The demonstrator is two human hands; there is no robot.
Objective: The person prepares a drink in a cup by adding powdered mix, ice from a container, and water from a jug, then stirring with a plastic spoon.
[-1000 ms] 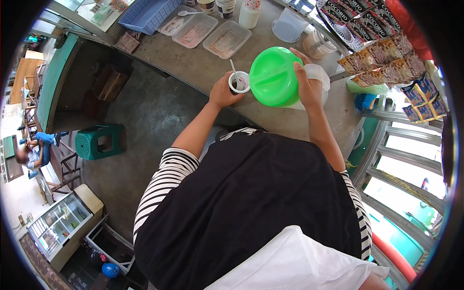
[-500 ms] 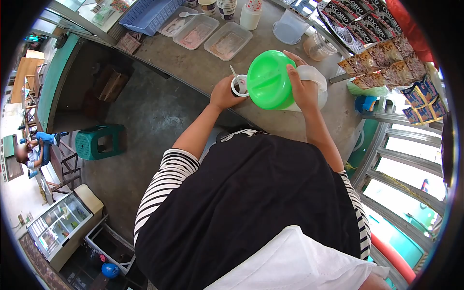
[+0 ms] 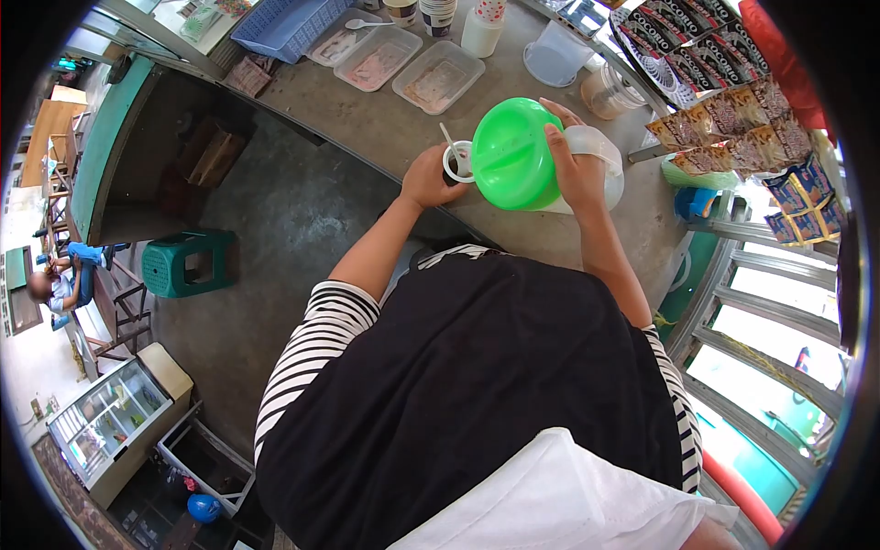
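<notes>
My left hand [image 3: 424, 180] is wrapped round a small cup [image 3: 463, 178] with a white rim. A pale spoon [image 3: 448, 137] sticks up out of the cup, and something dark shows inside. On the right, my right hand [image 3: 577, 163] grips a translucent pitcher [image 3: 612, 190] with a bright green lid [image 3: 513, 151]. The pitcher is tilted toward the cup, its lid edge right beside the rim. Whether liquid is flowing cannot be made out; the spout is hidden by the lid.
On the counter [image 3: 367, 128] are shallow plastic tubs [image 3: 438, 78], a blue basket [image 3: 289, 32], stacked cups [image 3: 437, 16] and a clear container [image 3: 555, 55]. Sachets [image 3: 733, 128] hang at right. A green stool [image 3: 188, 264] stands on the floor; a person [image 3: 69, 284] sits far left.
The view has shifted slightly. My hands, the cup and the tilted pitcher stay in nearly the same places relative to each other. The inside of the cup looks somewhat paler.
</notes>
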